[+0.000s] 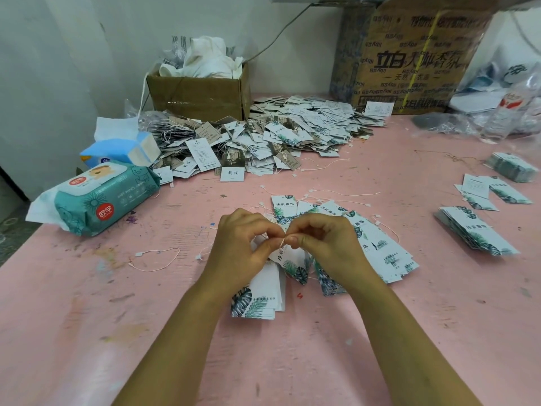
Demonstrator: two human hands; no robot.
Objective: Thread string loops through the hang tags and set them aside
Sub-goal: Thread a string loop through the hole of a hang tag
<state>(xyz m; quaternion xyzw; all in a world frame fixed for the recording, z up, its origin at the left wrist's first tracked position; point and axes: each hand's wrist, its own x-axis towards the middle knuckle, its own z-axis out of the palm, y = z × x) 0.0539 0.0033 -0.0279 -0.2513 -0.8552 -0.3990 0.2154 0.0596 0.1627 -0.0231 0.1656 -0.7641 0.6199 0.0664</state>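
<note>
With the left hand point(244, 244) and right hand point(319, 241) both pinching 1 thin string point(282, 242) over the leaf-print tags point(377, 244) near the desk's point(87, 317) front edge, a loosened pinch could let it slip unthreaded.

Thin white string point(283, 242), a fine cord, is pinched right between the fingertips point(293, 240). Just under them are hang tags point(294, 266) of smooth matt card, leaf-printed. Below that, the table point(292, 361) is pink, matt, scuffed and stained. Off left of the fingers sits a wipes pack point(108, 197) in glossy plastic film. Beyond the fingers, a brown cardboard box point(199, 98), dull and creased, holds white cloth point(205, 60).
</note>
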